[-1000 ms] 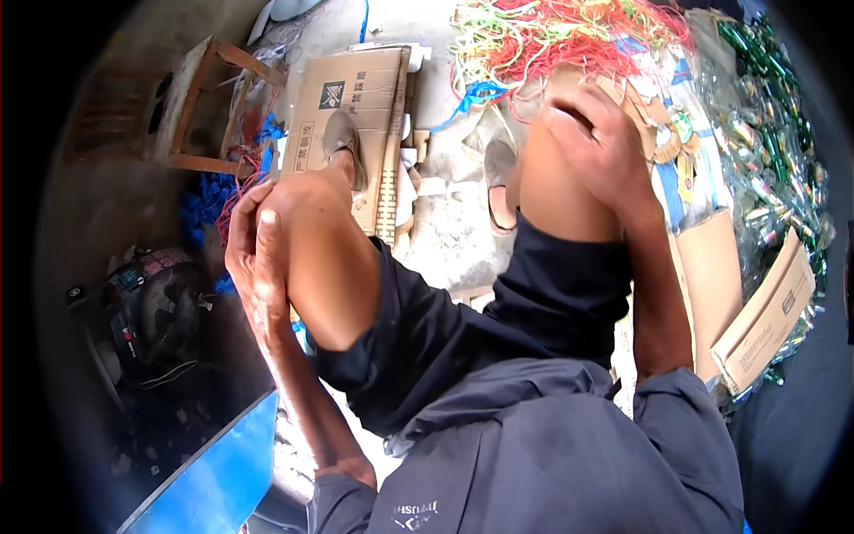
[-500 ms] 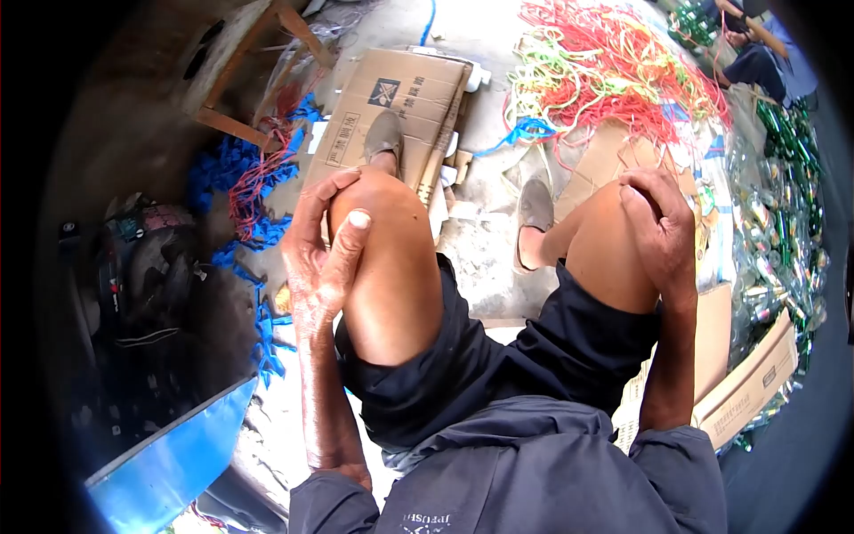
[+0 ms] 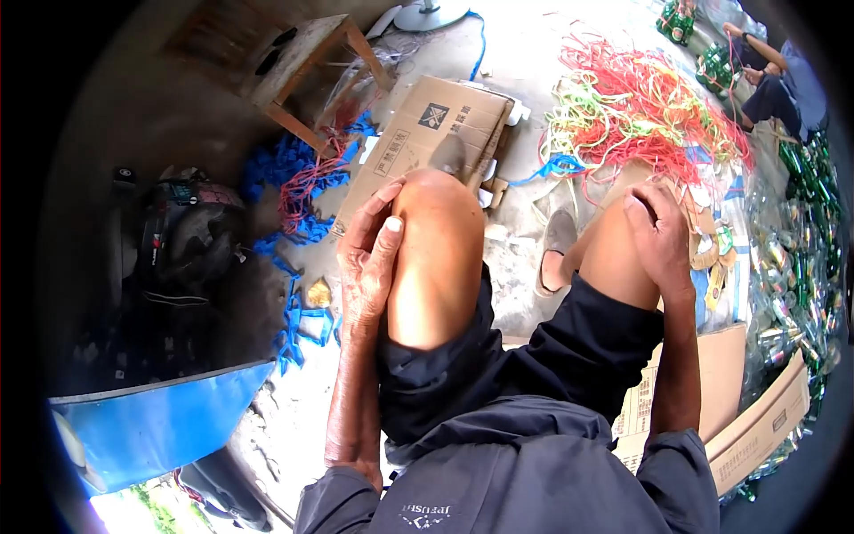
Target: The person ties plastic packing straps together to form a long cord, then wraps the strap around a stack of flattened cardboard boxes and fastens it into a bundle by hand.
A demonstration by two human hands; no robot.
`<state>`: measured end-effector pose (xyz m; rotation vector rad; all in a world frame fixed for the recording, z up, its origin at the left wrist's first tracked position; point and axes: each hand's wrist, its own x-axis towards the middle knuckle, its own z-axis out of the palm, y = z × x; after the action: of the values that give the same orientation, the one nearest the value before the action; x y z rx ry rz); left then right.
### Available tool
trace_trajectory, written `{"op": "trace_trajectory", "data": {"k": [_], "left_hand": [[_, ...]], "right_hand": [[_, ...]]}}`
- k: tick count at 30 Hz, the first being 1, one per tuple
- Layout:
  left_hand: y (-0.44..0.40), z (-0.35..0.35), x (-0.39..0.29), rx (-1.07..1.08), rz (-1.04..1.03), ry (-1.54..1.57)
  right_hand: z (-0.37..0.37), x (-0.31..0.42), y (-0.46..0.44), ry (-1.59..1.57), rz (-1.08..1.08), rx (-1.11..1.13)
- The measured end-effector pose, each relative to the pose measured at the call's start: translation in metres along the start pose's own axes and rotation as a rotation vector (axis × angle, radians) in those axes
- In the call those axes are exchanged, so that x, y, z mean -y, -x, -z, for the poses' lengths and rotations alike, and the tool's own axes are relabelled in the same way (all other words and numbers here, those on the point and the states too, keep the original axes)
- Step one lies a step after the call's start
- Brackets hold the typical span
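My left hand (image 3: 369,262) rests against the outer side of my left knee (image 3: 436,222), its thumb apart from the fingers and nothing in it. On top of my right knee (image 3: 614,236) lies my right hand (image 3: 663,233), fingers draped over the knee and partly hidden, with no object visible in it. Beyond my left foot is a flattened cardboard box (image 3: 405,142) with printed marks. A tangled heap of red and pale green strapping (image 3: 640,111) spreads on the floor past my right foot.
At the far left stands a wooden stool (image 3: 307,76) near blue strips (image 3: 276,169). Many green bottles (image 3: 805,209) lie along the right, beside an open carton (image 3: 761,427). Another person (image 3: 783,84) sits at the top right among bottles. A blue panel (image 3: 165,427) is at the lower left.
The view has shifted, so the surroundings on the left appear farther right and more of the other person shows. Both my hands stay on my knees.
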<state>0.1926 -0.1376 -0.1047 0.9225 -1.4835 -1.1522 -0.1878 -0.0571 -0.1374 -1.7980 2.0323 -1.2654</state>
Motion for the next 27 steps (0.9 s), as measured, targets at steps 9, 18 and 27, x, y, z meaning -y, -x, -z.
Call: {"op": "trace_trajectory", "data": {"k": [9, 18, 27], "left_hand": [[0.014, 0.041, 0.058, -0.094, 0.309, 0.087], [-0.002, 0.071, 0.207, 0.047, 0.414, -0.361], [-0.065, 0.082, 0.314, 0.173, 0.412, -0.597]], "right_hand": [[-0.003, 0.002, -0.003, 0.033, 0.029, 0.005], [0.007, -0.007, -0.031, -0.19, -0.267, 0.391], [-0.064, -0.08, -0.147, -0.053, -0.182, 0.838]]}}
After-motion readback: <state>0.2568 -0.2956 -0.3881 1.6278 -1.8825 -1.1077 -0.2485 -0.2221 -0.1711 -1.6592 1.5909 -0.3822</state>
